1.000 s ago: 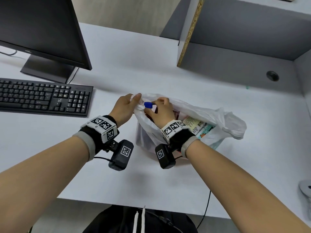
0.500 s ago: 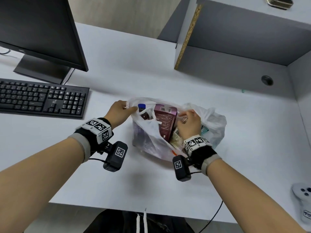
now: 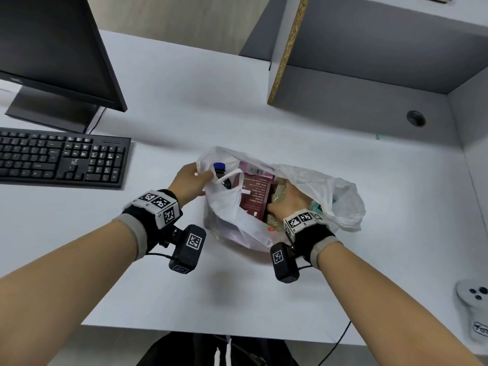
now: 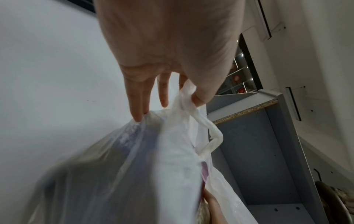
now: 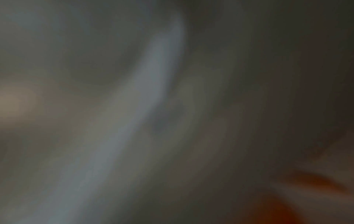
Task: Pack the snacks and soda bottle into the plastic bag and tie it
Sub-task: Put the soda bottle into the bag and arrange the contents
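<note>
Between thumb and forefinger the left hand (image 3: 190,180) is pinching the plastic bag (image 3: 232,207) handle; just beside it, the soda bottle (image 3: 220,171) and maroon snack box (image 3: 254,198) are standing inside. Right hand (image 3: 286,204) is reaching into the bag, grip unclear.

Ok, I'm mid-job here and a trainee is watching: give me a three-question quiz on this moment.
1. True or false: the plastic bag is already tied.
2. What does the left hand pinch? A) the keyboard B) the bag's handle loop C) the monitor
3. Fill in: the soda bottle's cap is ____ in colour.

Key
1. False: its mouth is open, and the right hand reaches inside beside the maroon box.
2. B: the handle loop.
3. Blue.
</note>
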Demonstrator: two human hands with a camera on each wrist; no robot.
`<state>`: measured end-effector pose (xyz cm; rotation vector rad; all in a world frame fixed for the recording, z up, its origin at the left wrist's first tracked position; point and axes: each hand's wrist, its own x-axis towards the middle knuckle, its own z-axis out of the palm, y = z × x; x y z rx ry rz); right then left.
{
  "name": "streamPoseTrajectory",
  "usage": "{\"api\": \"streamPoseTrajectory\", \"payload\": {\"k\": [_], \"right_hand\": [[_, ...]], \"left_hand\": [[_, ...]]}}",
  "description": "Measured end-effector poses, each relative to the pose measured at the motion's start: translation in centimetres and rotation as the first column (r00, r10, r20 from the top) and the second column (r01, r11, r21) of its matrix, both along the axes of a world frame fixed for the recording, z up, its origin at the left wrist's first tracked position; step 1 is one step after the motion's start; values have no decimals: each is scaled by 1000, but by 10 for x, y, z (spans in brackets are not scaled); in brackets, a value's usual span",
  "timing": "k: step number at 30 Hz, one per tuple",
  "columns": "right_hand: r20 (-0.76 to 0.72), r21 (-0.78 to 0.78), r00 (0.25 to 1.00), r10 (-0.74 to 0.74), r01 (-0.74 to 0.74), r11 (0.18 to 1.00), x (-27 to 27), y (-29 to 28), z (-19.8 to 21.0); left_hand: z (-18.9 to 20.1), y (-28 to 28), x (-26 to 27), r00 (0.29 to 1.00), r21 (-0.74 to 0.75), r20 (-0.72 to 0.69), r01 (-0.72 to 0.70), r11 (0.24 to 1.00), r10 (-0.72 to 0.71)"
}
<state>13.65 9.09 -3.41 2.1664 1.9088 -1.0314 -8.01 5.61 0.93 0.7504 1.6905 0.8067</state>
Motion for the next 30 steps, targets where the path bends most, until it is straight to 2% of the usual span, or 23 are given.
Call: {"api": "streamPoseTrajectory", "payload": {"k": [2,4,6,8,9,10,12,14,16,18,20,23,27,29,30], "right_hand": [[80,34,982,170,-173,984,6,-1,-1],[127,42,953,276,-283,958,12,1,1],[187,-16,909,372,-376,926,19,4,-1],[280,-113,846,453,-440,891,22,6,2],[307,-119,837,453,-439,891,20,7,4],[304,-67,862,405,-405,912,17,8,5],[204,119,957,204,-232,966,7,9,9],[86,221,995,59,-77,972,-10,7,8],[75,158,994,80,-91,983,-27,-1,6],[147,94,983,109,-124,988,-40,-10,0],[152,74,985,81,-93,993,-46,-12,-6],[185,73,978,100,-115,991,-43,-10,-8],[244,71,961,134,-155,985,-31,-14,-8],[189,136,968,165,-192,972,-21,-12,0],[117,181,984,134,-153,971,-16,-8,7]], "left_hand": [[2,3,-5,999,51,-40,-34,998,36],[4,5,-10,992,95,-115,-35,995,46],[4,5,-14,983,114,-182,-9,993,30],[5,2,-15,983,126,-181,-6,992,28],[6,1,-14,988,124,-149,-6,992,24],[7,1,-13,995,115,-102,0,993,12],[8,2,-10,999,80,-19,41,996,-39],[9,4,-7,995,62,14,98,993,-99],[10,6,-3,988,36,30,149,988,-150],[5,7,2,981,-3,32,190,982,-190],[1,8,7,979,-8,-30,203,979,-203],[-2,8,6,979,94,-143,161,983,-146],[1,9,-3,987,157,-163,16,987,10],[2,10,-3,982,170,-187,23,985,9],[4,11,-2,983,171,-185,44,984,-12]]}}
